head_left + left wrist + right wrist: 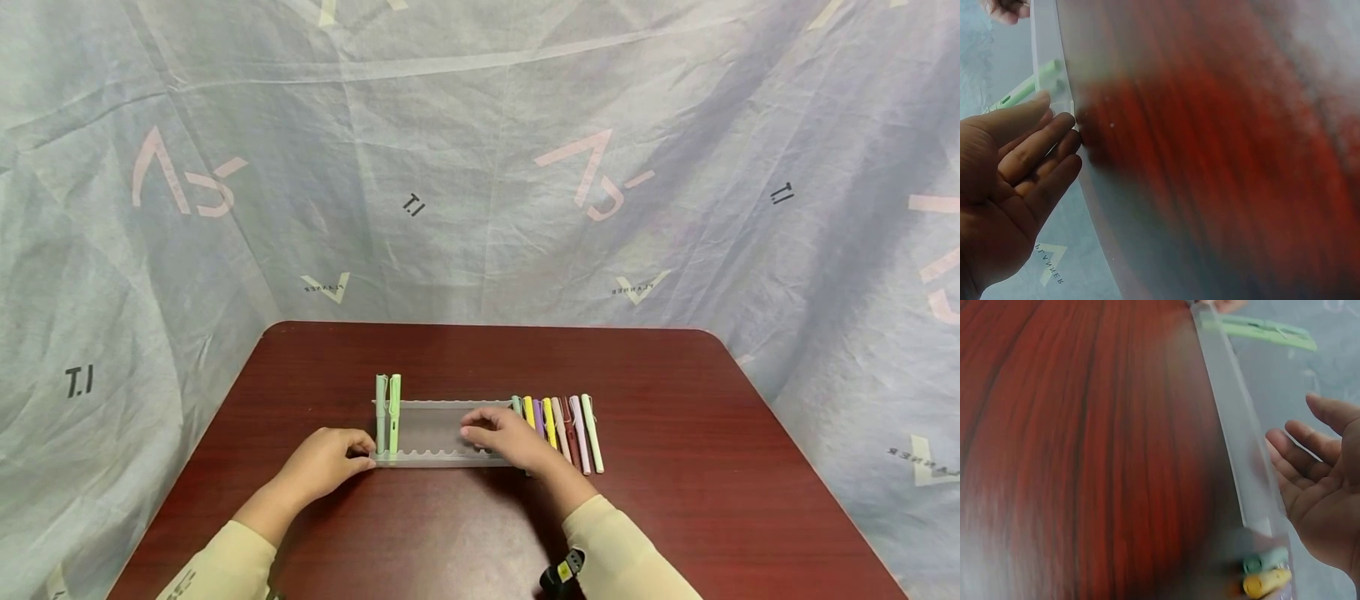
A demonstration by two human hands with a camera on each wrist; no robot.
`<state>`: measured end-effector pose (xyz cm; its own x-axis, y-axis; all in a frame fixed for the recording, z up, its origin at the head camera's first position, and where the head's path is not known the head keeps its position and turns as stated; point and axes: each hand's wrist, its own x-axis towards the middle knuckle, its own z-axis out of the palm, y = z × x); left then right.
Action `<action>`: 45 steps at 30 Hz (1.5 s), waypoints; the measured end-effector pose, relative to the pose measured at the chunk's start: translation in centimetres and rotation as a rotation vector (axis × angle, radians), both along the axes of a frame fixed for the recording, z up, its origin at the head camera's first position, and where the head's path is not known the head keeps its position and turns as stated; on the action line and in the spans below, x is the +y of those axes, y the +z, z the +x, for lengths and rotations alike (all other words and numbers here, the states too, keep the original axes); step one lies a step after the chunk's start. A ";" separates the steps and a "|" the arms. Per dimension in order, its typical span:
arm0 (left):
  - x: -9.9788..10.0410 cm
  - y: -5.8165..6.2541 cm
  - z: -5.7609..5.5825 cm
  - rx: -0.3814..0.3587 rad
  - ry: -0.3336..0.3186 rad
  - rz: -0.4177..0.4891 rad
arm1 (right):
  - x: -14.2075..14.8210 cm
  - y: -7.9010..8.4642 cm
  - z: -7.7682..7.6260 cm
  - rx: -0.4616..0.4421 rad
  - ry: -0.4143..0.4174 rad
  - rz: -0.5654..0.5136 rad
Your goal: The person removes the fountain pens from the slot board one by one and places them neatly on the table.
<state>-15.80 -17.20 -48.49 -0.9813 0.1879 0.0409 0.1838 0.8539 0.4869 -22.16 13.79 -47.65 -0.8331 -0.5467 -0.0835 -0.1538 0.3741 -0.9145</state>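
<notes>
Clear notched pen rack [442, 460] sits at lower centre of the head frame, long side running left-right on the red-brown wood-grain table [480, 533]. Two capped pens in its left end, side by side across the notches: grey-green pen [380, 417] outermost, light-green pen [395, 417] next to it.

Left hand [326, 458]: at the rack's left end, fingertips and thumb touching it. Fingers nearly straight in the left wrist view, gap to thumb; can't tell how much pressure.

Right hand [512, 435]: above the rack's right part, fingers spread and slightly bent, thumb apart, palm bare in the right wrist view. Holding nothing.

Row of capped pens [583, 433] just right of the rack, lower right of centre: greens, yellows, purple, beige, dark red, lilac. Left ones partly hidden by right hand and forearm.

Grey printed fabric [480, 167] fills the upper frame.
</notes>
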 end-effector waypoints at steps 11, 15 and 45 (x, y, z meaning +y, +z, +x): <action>0.0 0.0 0.0 0.000 -0.002 0.004 | -4.6 -1.6 0.0 -0.042 -0.018 -0.093; -0.1 0.1 0.0 -0.004 -0.005 0.012 | -5.9 -1.4 0.1 -0.040 -0.024 -0.083; 0.0 0.0 -0.1 -0.003 -0.009 0.005 | -11.0 -1.9 0.1 0.033 -0.123 -0.001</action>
